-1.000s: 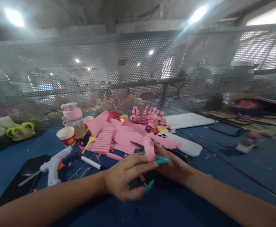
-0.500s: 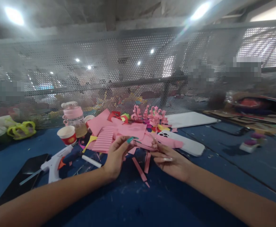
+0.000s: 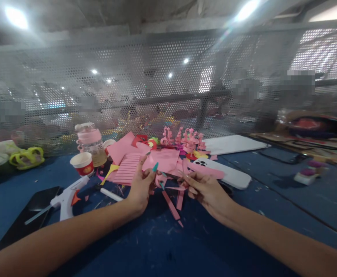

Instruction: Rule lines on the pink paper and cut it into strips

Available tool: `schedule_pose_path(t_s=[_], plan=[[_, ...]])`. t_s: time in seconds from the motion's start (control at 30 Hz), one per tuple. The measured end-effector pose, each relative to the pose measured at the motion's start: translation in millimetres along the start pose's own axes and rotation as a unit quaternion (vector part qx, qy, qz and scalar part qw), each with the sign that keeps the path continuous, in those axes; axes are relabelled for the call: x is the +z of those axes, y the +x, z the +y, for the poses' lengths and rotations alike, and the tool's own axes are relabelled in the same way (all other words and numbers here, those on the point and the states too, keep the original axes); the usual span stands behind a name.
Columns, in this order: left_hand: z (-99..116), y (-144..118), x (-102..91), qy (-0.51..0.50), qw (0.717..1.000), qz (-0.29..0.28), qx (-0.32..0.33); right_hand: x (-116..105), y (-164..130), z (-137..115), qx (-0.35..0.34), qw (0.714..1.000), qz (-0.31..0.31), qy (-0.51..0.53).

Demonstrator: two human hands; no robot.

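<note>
My left hand (image 3: pixel 142 185) and my right hand (image 3: pixel 206 189) are raised just above a blue table (image 3: pixel 168 250), facing each other. Between their fingertips stretches a thin pink paper strip (image 3: pixel 172 185), pinched at both ends. More loose pink strips (image 3: pixel 172 207) lie on the table below them. Behind the hands is a heap of pink paper sheets (image 3: pixel 145 161), one of them cut into lines. Small pink paper figures (image 3: pixel 186 140) stand at the back of the heap.
A white glue gun (image 3: pixel 66 198) and a dark phone (image 3: pixel 27 217) lie at the left. A red paper cup (image 3: pixel 82 164), a pink-capped bottle (image 3: pixel 90 144), a white phone (image 3: pixel 229 173) and a white board (image 3: pixel 232 145) are around the heap. A perforated metal screen (image 3: pixel 168 84) closes the far side.
Both hands have lifted from low near the table and moved back toward the paper heap. They now hold one pink strip stretched between them; other strips lie below.
</note>
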State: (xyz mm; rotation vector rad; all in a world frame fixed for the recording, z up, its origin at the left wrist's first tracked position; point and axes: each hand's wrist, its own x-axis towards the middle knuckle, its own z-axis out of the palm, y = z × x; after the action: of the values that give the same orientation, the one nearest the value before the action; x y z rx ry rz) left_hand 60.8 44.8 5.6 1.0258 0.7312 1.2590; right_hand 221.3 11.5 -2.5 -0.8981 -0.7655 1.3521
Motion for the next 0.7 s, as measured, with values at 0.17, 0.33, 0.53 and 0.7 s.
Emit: schedule_pose_path(t_s=[0.17, 0.33, 0.53, 0.7], plan=[[1.1, -6.1, 5.4, 0.044, 0.993, -0.083, 0.066, 3.7, -1.2, -0.8, 0.030, 0.999, -0.015, -0.031], [2.5, -10.4, 8.0, 0.086, 0.983, -0.155, 0.043, 1.0, -1.8, 4.6, 0.001, 0.992, -0.064, -0.111], [2.5, -8.5, 5.8, 0.177, 0.974, -0.138, 0.011, 0.1, -5.4, 7.5, -0.025, 0.975, -0.146, -0.164], [3.1, -6.9, 6.4, 0.196, 0.970, -0.145, -0.001, -1.5, -7.1, 3.6, 0.010, 0.979, -0.195, -0.065]])
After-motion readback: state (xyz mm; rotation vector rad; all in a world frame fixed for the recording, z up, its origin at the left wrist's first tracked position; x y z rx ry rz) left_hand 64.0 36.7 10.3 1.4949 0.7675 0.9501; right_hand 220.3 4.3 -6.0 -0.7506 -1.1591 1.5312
